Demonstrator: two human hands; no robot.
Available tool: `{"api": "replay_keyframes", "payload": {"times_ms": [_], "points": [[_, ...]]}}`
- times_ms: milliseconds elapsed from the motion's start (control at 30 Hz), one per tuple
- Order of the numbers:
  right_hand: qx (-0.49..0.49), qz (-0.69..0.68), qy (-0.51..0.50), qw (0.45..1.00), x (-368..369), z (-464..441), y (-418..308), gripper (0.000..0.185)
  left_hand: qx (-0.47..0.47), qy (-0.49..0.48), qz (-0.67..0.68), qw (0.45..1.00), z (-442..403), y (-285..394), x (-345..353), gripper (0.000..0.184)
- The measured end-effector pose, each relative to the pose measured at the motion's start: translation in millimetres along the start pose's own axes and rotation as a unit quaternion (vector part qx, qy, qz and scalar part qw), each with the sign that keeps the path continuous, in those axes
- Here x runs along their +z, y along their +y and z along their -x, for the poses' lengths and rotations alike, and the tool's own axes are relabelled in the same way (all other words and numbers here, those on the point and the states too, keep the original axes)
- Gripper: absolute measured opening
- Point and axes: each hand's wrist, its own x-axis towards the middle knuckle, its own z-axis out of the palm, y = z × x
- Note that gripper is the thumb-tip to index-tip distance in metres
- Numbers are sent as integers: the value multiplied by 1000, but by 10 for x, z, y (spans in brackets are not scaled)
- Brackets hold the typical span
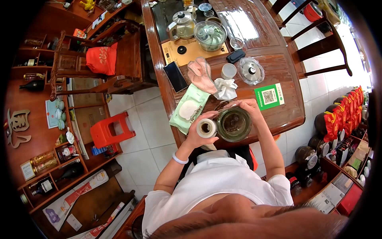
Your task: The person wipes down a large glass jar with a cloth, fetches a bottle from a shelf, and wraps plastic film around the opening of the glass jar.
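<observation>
My left hand (193, 137) is wrapped round a white roll of plastic wrap (213, 128), its hollow core facing up. Just right of the roll, a round glass bowl (248, 129) stands at the near edge of the table. My right hand (252, 108) is at the bowl's far right rim, with its fingers bent together on what looks like the clear film. Glossy film shows between the two hands near the rim; its exact edge is hard to make out. A green pack of wipes (191, 106) lies beside my left hand.
Beyond my hands on the wooden table (278, 119) are a phone (175, 76), a pink cloth (199, 74), crumpled tissue (226, 88), a small cup (229, 71), a plastic-wrapped lid (251, 71), a green QR card (269, 96), a glass pot (210, 36) and a teapot (184, 26).
</observation>
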Motion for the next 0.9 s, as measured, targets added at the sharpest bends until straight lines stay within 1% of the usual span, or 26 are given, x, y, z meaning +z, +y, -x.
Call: {"api": "replay_keyframes", "payload": {"times_ms": [67,133,167,233,267,333,367,433,467,500,533,567,600,633,667,700,733,767,833,900], "points": [[8,3,-2,1000,6,28,-20,31,-1,10,3,1000,17,-4,13,68],[-34,22,-2,999,40,51,-55,31,-27,25,-45,998,23,5,14,69],[-35,22,-2,999,68,70,-94,31,-26,25,-45,998,18,11,13,69],[-90,193,8,977,139,122,-179,37,-13,28,-55,998,5,28,15,67],[-90,193,7,977,130,149,-151,37,-12,28,-55,998,8,22,7,67],[-134,184,45,973,78,200,-90,32,43,3,-97,994,16,-9,-12,64],[-136,185,44,972,63,212,-87,32,45,4,-97,994,18,-25,-9,64],[-71,94,184,976,95,214,-132,33,63,16,-84,994,43,-35,17,61],[-27,149,187,971,101,180,-218,37,65,19,-85,994,38,-32,20,61],[-28,151,184,971,125,136,-302,37,40,22,-62,997,30,-30,23,61],[-101,315,90,939,283,58,-477,43,13,23,-38,999,30,-26,29,61],[-170,465,-7,869,401,8,-560,51,15,25,-37,999,28,-28,42,61],[-138,527,-79,835,456,-8,-555,82,40,39,-42,998,18,-35,57,61],[-138,528,-80,834,531,19,-577,82,65,54,-47,995,19,-45,64,61],[-131,624,-92,765,627,80,-619,91,81,70,-126,986,55,-65,71,59],[-123,712,-102,684,706,130,-631,100,84,71,-124,986,98,-77,93,59],[-98,737,-108,660,718,176,-598,106,76,115,-133,982,147,-93,132,57],[-93,740,-110,657,728,173,-591,106,65,160,-139,975,186,-124,189,55],[-70,738,-97,664,774,185,-568,99,17,194,-16,981,240,-160,285,53],[-79,753,-90,647,822,184,-566,96,36,158,-74,984,202,-181,259,54]]}}
